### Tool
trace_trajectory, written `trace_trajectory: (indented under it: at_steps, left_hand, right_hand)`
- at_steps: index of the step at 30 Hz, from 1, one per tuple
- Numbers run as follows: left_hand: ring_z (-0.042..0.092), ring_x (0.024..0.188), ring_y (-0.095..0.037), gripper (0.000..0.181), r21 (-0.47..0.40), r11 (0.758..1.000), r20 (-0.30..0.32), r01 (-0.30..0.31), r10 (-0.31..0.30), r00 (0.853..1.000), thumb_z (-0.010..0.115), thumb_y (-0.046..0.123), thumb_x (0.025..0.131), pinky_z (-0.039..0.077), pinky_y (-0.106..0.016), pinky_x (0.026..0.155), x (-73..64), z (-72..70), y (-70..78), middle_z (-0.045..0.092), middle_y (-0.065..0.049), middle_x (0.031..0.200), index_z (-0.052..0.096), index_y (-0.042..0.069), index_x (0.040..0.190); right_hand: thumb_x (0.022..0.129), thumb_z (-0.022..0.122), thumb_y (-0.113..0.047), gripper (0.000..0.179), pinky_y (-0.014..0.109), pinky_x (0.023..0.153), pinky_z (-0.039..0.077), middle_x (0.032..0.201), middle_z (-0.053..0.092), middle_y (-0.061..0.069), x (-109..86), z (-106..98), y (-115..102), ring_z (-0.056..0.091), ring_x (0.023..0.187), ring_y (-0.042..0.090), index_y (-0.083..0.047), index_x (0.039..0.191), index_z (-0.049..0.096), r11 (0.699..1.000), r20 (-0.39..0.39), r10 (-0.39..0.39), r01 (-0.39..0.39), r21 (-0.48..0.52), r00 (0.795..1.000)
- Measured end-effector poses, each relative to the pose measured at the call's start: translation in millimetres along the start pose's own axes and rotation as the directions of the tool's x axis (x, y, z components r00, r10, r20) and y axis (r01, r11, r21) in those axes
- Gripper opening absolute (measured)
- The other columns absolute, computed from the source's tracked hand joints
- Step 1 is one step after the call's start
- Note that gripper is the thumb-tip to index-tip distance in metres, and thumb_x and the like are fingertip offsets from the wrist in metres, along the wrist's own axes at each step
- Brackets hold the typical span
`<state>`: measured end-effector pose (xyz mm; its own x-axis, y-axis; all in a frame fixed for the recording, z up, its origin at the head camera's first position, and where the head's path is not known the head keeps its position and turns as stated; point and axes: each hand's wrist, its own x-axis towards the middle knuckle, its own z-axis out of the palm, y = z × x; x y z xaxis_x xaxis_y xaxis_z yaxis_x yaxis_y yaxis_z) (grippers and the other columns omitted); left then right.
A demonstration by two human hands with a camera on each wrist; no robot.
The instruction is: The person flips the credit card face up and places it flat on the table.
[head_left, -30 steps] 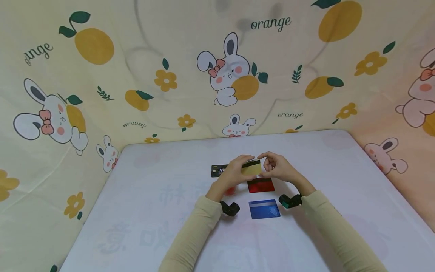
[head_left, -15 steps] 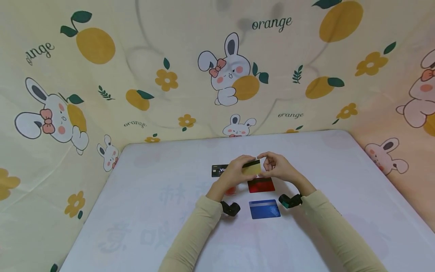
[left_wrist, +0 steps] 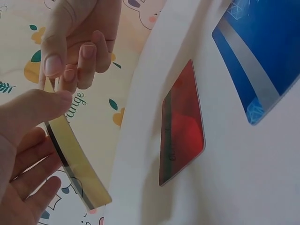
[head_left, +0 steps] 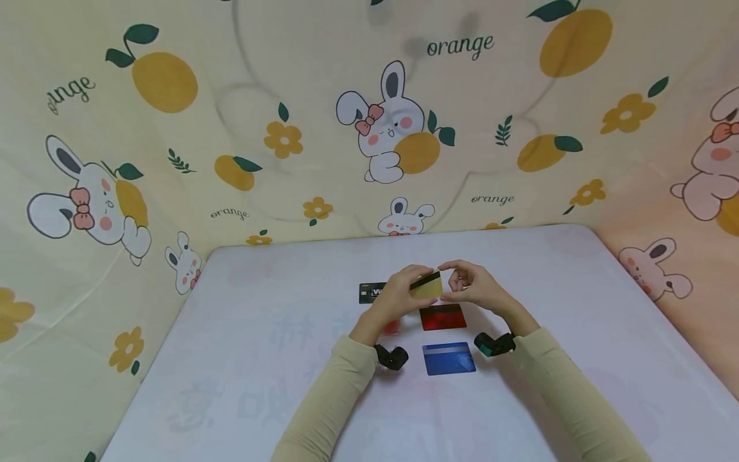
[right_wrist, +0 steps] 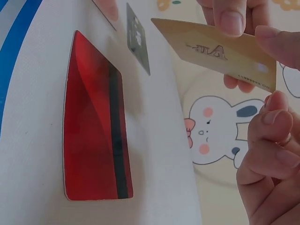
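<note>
Between both hands, above the table, is a gold bank card [head_left: 428, 289] with a dark magnetic stripe on the side facing the head camera. My left hand [head_left: 397, 296] grips it, thumb on one face and fingers behind. At its right end, the thumb and index finger of my right hand [head_left: 480, 290] pinch the card's edges; the other fingers are curled. The right wrist view gives the card's other face [right_wrist: 211, 51], with lettering and a small pale square. A red card [head_left: 443, 318] with a dark stripe lies on the table just below the hands.
Nearer the body lies a blue card [head_left: 449, 359] with a silver stripe. A black Visa card [head_left: 368, 292] is partly covered by the left hand, and a reddish card [head_left: 391, 327] shows beside the left wrist. A printed cloth [head_left: 288, 179] hangs behind the white table [head_left: 260, 333].
Both hands keep hold of the gold card in nearly the same place. The head view has shifted slightly, so the scene sits a little lower in the picture.
</note>
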<state>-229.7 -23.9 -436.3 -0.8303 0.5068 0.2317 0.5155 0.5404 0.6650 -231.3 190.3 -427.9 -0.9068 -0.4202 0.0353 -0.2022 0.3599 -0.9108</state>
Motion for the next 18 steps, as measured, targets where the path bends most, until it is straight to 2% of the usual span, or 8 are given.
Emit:
trace_trajectory:
  at_steps: [6, 11, 18]
  left_hand:
    - [0.060, 0.117, -0.021, 0.056, -0.027, 1.000, -0.014, 0.005, -0.005, 1.000, 0.077, 0.022, 0.082, 0.051, -0.033, 0.101, -0.6, -1.0, 1.0, 0.060, -0.008, 0.135, 0.056, 0.010, 0.132]
    - [0.060, 0.117, -0.022, 0.055, -0.082, 0.996, -0.049, -0.028, 0.024, 0.999, 0.078, 0.019, 0.081, 0.051, -0.033, 0.101, -0.2, 0.6, -0.7, 0.061, -0.009, 0.133, 0.057, 0.008, 0.131]
    - [0.058, 0.122, -0.023, 0.055, -0.165, 0.985, -0.082, -0.053, 0.039, 0.996, 0.078, 0.015, 0.080, 0.050, -0.035, 0.103, -0.6, -0.6, -0.1, 0.060, -0.011, 0.133, 0.057, 0.005, 0.130]
  right_hand:
    - [0.078, 0.077, -0.005, 0.057, 0.020, 0.053, 0.042, 0.072, 0.051, -0.003, 0.0, 1, 4, 0.047, 0.059, 0.006, 0.001, 0.128, 0.051, 1.000, -0.012, 0.024, -0.024, 0.019, 1.000]
    - [0.080, 0.075, -0.006, 0.057, 0.019, 0.053, 0.042, 0.073, 0.052, -0.003, -0.1, 2, 8, 0.045, 0.059, 0.006, 0.003, 0.130, 0.049, 0.997, -0.009, 0.056, -0.056, 0.045, 0.998]
    - [0.081, 0.072, -0.003, 0.057, 0.021, 0.054, 0.043, 0.075, 0.057, -0.006, 1.8, 2, 15, 0.047, 0.060, 0.005, 0.005, 0.131, 0.047, 0.991, -0.006, 0.049, -0.048, 0.123, 0.999]
